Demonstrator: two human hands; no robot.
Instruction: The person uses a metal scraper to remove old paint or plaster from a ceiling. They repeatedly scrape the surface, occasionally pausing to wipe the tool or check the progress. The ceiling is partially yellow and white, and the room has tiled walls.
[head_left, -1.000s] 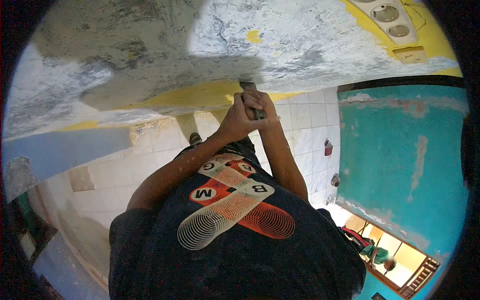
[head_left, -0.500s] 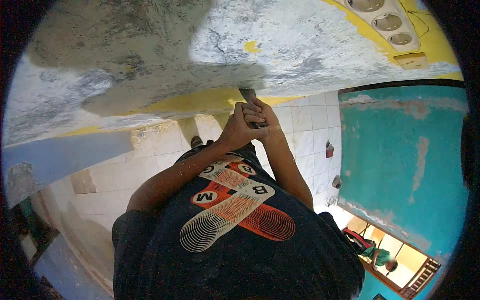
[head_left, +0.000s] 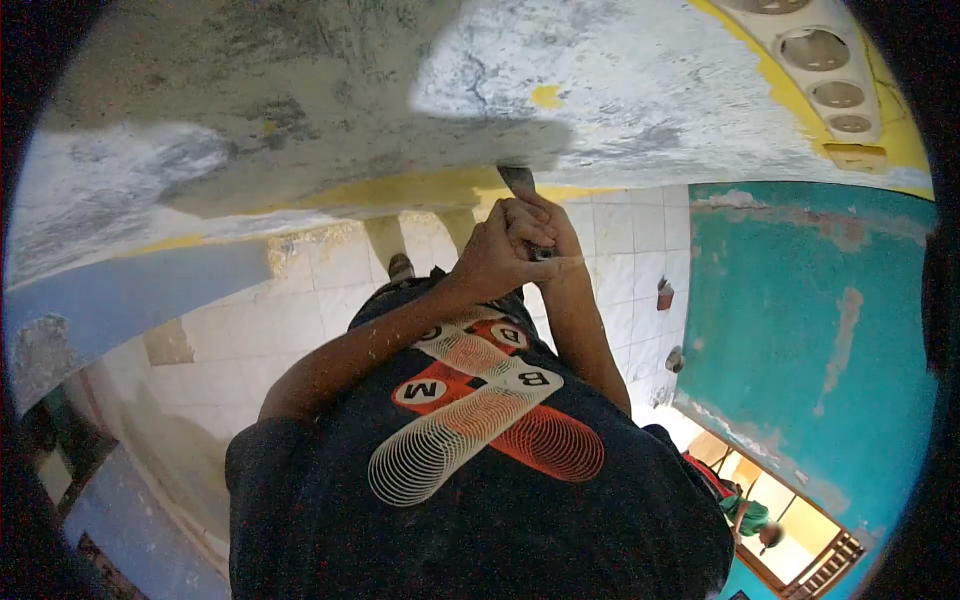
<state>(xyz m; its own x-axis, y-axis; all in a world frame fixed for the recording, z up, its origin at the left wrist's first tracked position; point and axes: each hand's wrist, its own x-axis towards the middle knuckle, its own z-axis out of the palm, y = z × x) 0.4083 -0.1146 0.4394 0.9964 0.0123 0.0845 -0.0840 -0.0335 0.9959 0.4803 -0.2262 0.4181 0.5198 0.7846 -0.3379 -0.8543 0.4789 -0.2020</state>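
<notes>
- Through the head camera, I see both hands joined in front of the body, one closed over the other, clamped on one tool.
- This tool is a flat-bladed scraper (head_left: 517,181); its dark blade comes out beyond the knuckles, and the end of its handle shows in the small gap between the hands.
- The left hand (head_left: 487,260) comes from the left side, with its thumb lying across toward the other wrist.
- The right hand (head_left: 559,226) is folded together with it; how the fingers share the handle, I cannot tell exactly.
- The scraper is at the upper middle of my view, its blade tip at the rough wall (head_left: 640,110); whether it presses there or only stands very near, I cannot tell.
- This wall is mottled grey and white, with a yellow band (head_left: 400,190) along its lower part, near the blade.
- On the upper right, a white panel with round openings (head_left: 838,94) is fixed on a yellow area.
- Behind the arms I see pale floor tiles (head_left: 612,225), and one shoe (head_left: 400,267).
- A small red object (head_left: 665,293) is on the right, near the teal wall (head_left: 770,280), whose paint has pale patches.
- At the lower right, another person in green (head_left: 752,516) is visible through a bright opening, well apart from the hands.
</notes>
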